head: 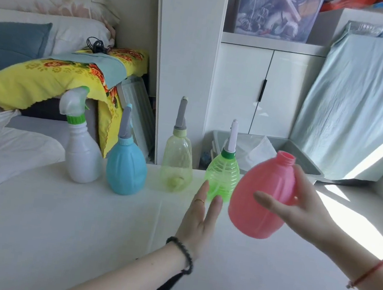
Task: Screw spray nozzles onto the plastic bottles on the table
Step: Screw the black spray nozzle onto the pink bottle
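Observation:
My right hand point(300, 208) grips a pink plastic bottle point(262, 195) with a bare threaded neck, lifted and tilted above the white table point(72, 238). My left hand point(201, 211) hovers flat and empty just left of the pink bottle, fingers apart. Along the table's far edge stand a white bottle point(82, 153) with a white and green trigger nozzle, a blue bottle point(126, 167) with a grey nozzle, a pale yellow bottle point(177, 165) with a grey nozzle, and a green bottle point(222, 174) with a white nozzle.
Behind the table at the right sits a grey bin point(307, 162). A bed with a yellow flowered blanket point(45, 83) lies at the left. White cupboards point(263, 91) stand at the back. Bright sun falls on the table's right side.

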The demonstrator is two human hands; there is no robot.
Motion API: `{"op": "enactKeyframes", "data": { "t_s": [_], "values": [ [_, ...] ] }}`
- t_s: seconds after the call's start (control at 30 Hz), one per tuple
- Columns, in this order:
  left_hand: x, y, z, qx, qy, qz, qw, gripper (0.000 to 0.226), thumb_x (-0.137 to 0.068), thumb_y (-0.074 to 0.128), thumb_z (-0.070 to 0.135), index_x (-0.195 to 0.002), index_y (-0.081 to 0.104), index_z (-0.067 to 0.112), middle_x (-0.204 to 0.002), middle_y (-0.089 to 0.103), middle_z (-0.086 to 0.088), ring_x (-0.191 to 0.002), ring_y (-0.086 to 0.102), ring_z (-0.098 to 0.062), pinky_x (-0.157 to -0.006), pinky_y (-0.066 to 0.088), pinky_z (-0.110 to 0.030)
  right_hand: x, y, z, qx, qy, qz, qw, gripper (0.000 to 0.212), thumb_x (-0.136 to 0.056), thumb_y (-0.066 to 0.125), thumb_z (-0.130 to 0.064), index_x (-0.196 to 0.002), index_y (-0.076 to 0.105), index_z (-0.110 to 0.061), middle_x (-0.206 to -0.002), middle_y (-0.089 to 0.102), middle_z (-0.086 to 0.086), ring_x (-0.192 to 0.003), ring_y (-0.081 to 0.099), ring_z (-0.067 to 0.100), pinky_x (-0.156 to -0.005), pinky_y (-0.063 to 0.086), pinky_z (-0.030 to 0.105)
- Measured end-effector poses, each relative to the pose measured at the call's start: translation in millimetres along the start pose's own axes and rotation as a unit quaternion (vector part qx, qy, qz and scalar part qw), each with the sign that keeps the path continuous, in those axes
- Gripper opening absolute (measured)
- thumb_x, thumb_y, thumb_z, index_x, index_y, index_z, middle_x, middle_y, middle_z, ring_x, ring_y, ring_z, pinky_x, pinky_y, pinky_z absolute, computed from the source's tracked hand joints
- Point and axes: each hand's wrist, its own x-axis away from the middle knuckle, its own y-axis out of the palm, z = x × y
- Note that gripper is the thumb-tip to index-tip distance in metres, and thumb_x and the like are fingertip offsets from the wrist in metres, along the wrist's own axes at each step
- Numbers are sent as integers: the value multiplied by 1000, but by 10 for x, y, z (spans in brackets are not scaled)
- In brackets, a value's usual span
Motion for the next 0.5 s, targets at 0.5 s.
{"op": "enactKeyframes", "data": {
  "t_s": [0.5],
  "values": [
    [801, -1552, 33, -88, 3, 110, 990, 82, -45, 77, 43, -107, 25, 51, -112, 47, 18, -98, 53, 4, -77, 42, -15, 585, 1289, -222, 220, -113, -323, 914, 76, -78, 60, -17, -139, 19, -34, -149, 24, -3, -137, 24, 14, -106, 17, 16]
  ]
}}
